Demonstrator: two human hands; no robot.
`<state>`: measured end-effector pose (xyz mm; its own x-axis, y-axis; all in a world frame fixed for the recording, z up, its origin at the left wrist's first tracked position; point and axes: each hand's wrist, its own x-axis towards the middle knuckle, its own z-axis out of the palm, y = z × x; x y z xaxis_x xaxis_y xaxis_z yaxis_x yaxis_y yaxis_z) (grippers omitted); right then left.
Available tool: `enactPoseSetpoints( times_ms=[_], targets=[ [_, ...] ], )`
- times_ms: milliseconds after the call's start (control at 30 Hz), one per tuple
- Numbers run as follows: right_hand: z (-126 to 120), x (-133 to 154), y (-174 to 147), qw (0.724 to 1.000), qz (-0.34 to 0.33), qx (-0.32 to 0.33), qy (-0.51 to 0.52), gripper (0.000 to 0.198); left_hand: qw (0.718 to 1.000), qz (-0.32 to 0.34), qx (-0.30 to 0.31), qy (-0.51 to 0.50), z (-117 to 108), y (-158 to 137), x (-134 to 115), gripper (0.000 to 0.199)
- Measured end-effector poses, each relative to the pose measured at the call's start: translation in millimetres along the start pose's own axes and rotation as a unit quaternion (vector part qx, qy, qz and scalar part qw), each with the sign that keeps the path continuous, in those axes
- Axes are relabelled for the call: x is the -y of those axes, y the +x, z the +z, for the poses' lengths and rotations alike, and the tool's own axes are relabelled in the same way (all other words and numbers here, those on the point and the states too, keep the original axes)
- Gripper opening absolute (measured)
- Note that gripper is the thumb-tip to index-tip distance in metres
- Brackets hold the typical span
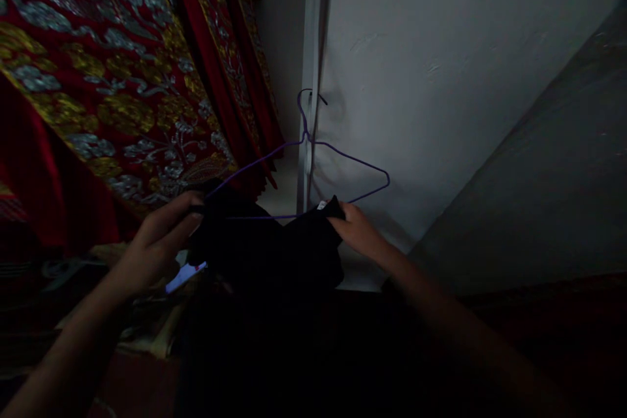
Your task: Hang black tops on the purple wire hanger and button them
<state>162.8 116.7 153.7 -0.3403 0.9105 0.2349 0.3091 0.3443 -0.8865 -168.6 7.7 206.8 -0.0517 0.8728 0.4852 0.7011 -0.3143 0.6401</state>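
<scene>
A thin purple clothes hanger (350, 157) hangs by its hook from a nail or peg on a white vertical strip at the wall. Over its left side lies a black garment (274, 255), with a small pale label near the neckline at right. My left hand (157, 241) pinches the garment's edge beside the hanger's left arm. With my right hand (353, 225) I grip the edge by the label, just below the hanger's right part. The hanger's right end is bare. The garment's lower part merges with the dark below, so its kind is unclear.
A red cloth (122, 78) with gold and silver embroidery hangs at the left. Behind the hanger stands a pale wall (441, 65), darker toward the right. A small bright white-and-blue object (186, 276) lies low behind my left hand, among dim clutter.
</scene>
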Motion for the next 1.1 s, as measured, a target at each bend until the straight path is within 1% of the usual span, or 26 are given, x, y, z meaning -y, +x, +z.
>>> enactPoseSetpoints(
  times_ms=[67, 133, 200, 267, 333, 367, 433, 500, 533, 600, 667, 700, 733, 767, 800, 833, 933, 1000, 1033, 1067, 1100],
  targets=[
    [11.7, 5.3, -8.7, 0.999, -0.018, -0.015, 0.028, 0.008, 1.000, 0.013, -0.015, -0.001, 4.7, 15.3, -13.0, 0.019],
    [20.4, 10.1, -14.5, 0.998, -0.027, -0.032, 0.045, 0.010, 0.997, 0.028, -0.040, 0.058, 12.1, 32.0, -26.0, 0.019],
    [25.2, 12.1, -15.8, 0.997, -0.014, -0.049, 0.057, 0.011, 0.990, 0.055, -0.038, 0.123, 22.6, 47.4, -37.3, 0.020],
    [26.6, 10.4, -13.9, 0.996, 0.008, -0.053, 0.066, 0.013, 0.984, 0.095, -0.022, 0.149, 35.6, 60.0, -44.9, 0.021],
    [25.1, 6.4, -11.9, 0.996, 0.015, -0.047, 0.074, 0.013, 0.982, 0.132, -0.020, 0.136, 48.8, 69.6, -47.6, 0.025],
    [23.2, 4.3, -11.7, 0.996, 0.008, -0.041, 0.075, 0.012, 0.982, 0.146, -0.024, 0.120, 54.4, 73.1, -47.1, 0.028],
    [16.6, 1.8, -13.7, 0.997, -0.028, -0.031, 0.070, 0.015, 0.983, 0.161, -0.026, 0.089, 62.1, 77.6, -43.1, 0.035],
    [5.5, 2.3, -18.7, 0.995, -0.070, -0.040, 0.054, 0.024, 0.983, 0.163, -0.012, 0.078, 63.7, 79.1, -37.2, 0.038],
    [-1.9, 3.3, -21.9, 0.993, -0.090, -0.068, 0.044, 0.030, 0.984, 0.158, -0.002, 0.083, 62.3, 79.5, -34.2, 0.038],
    [-20.4, 5.7, -28.2, 0.978, -0.113, -0.173, 0.029, 0.040, 0.984, 0.148, 0.006, 0.103, 56.4, 81.1, -29.3, 0.037],
    [-42.8, 6.3, -31.6, 0.950, -0.102, -0.291, 0.036, 0.049, 0.982, 0.150, -0.007, 0.117, 49.6, 85.2, -25.7, 0.035],
    [-54.9, 5.6, -31.6, 0.939, -0.085, -0.330, 0.049, 0.055, 0.980, 0.158, -0.015, 0.122, 47.1, 88.2, -24.2, 0.034],
    [-67.1, 4.4, -30.3, 0.933, -0.068, -0.347, 0.065, 0.063, 0.978, 0.170, -0.023, 0.123, 45.6, 91.5, -22.6, 0.034],
    [-79.2, 3.0, -27.9, 0.934, -0.053, -0.343, 0.080, 0.068, 0.975, 0.181, -0.029, 0.123, 45.1, 94.8, -21.0, 0.034],
    [-91.1, 1.7, -25.0, 0.941, -0.036, -0.324, 0.093, 0.068, 0.973, 0.193, -0.035, 0.122, 45.5, 97.7, -19.2, 0.033],
    [-102.6, 1.2, -22.1, 0.951, -0.018, -0.293, 0.100, 0.063, 0.971, 0.201, -0.042, 0.123, 46.5, 100.2, -17.1, 0.033],
    [-133.6, 5.8, -17.7, 0.980, 0.055, -0.157, 0.104, 0.041, 0.968, 0.214, -0.054, 0.121, 50.2, 104.3, -9.7, 0.031],
    [-149.3, 13.1, -19.1, 0.985, 0.101, -0.069, 0.118, 0.030, 0.970, 0.214, -0.044, 0.106, 51.1, 105.0, -4.8, 0.030],
    [-154.7, 16.7, -20.1, 0.983, 0.118, -0.043, 0.131, 0.025, 0.973, 0.207, -0.036, 0.096, 51.0, 105.2, -3.1, 0.031],
    [-157.7, 19.7, -20.6, 0.981, 0.129, -0.035, 0.143, 0.020, 0.977, 0.195, -0.029, 0.085, 50.9, 105.4, -2.1, 0.031],
    [-158.3, 21.8, -20.5, 0.979, 0.130, -0.049, 0.147, 0.018, 0.981, 0.179, -0.026, 0.073, 51.0, 105.7, -2.0, 0.030]
  ],
)
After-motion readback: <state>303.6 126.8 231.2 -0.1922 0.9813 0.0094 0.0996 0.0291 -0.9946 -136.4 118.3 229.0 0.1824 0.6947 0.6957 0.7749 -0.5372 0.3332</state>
